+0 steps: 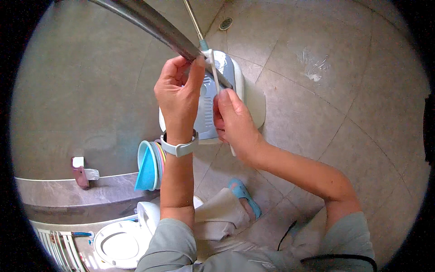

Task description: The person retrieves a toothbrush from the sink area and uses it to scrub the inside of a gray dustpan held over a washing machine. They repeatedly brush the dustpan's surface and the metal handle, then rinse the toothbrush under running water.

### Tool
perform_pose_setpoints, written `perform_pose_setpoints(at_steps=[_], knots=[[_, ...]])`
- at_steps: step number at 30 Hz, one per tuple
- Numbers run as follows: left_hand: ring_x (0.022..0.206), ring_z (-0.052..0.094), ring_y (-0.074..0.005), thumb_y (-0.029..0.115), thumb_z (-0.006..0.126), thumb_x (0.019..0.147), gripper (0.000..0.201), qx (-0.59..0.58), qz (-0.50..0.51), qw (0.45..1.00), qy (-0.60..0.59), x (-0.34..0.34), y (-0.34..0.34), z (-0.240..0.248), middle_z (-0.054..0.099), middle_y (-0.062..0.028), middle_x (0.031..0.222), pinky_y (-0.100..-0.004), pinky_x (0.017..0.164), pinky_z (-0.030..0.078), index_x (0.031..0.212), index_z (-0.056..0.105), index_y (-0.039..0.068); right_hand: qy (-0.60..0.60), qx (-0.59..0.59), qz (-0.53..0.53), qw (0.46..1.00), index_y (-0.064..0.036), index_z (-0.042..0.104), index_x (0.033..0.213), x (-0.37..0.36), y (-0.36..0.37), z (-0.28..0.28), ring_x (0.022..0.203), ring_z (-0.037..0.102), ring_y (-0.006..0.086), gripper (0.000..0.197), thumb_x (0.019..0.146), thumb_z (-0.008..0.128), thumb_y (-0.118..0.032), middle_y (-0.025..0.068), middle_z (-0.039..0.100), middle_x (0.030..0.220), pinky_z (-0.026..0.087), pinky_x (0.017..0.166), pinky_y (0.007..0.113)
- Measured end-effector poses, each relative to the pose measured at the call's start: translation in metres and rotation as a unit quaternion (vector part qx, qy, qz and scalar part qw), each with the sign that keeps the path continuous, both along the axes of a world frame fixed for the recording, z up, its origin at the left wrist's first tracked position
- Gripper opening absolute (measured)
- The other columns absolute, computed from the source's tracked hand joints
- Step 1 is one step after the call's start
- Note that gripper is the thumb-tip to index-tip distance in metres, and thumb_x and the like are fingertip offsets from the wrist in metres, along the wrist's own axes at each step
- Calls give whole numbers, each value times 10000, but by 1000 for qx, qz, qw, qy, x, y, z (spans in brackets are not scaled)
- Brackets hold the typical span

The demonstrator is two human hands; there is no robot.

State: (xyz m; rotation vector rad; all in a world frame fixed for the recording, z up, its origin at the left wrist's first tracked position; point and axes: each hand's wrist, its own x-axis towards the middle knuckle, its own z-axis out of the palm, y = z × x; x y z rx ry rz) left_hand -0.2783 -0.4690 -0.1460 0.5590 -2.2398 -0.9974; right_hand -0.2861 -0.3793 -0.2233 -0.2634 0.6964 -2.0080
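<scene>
A long dark metal bar [149,27] slants in from the upper left, its end near the middle of the view. My left hand [177,95], with a pale watch strap at the wrist, is closed with thumb and fingertips pinched at the bar. My right hand [235,120] is wrapped round a thin white stick-like tool [215,70]. That tool's upper end lies against the bar close to my left fingertips, and its lower end sticks out below my right hand. The tool's exact kind is not clear.
Below the hands stands a white and grey-blue bucket-like container [208,129], with a thin metal pole [193,20] above it. Stacked coloured basins [148,165] hang or lean at left, near a white toilet seat [118,245]. A floor drain [225,23] lies far off; a pink holder [80,174] is at left.
</scene>
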Motion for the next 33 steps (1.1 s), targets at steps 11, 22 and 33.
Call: perform_pose_setpoints(at_steps=[11,22,33], knots=[[581,425,14,49,660,832,234,-55,13,998,-8,2,7,0,676,-35,943,-149,485,329,1059,626,-2,156,23,-36,987,-37,488,806,-29,21,-2,580,454,202,370,985,341,-326,85,459,641,405,574,365],[859,589,-67,59,592,901,274,-68,-12,997,-34,4,16,14,667,-69,985,-166,695,457,1153,585,-48,290,89,-41,952,-50,478,848,-39,23,-29,643,440,113,343,997,311,-309,13,441,687,395,605,276],[471,309,25,187,484,965,387,-104,-105,989,-10,-10,25,74,589,-155,1208,-134,406,280,1319,457,34,255,203,60,943,0,518,866,-44,27,-67,717,571,338,389,989,315,-307,197,580,791,443,690,431]])
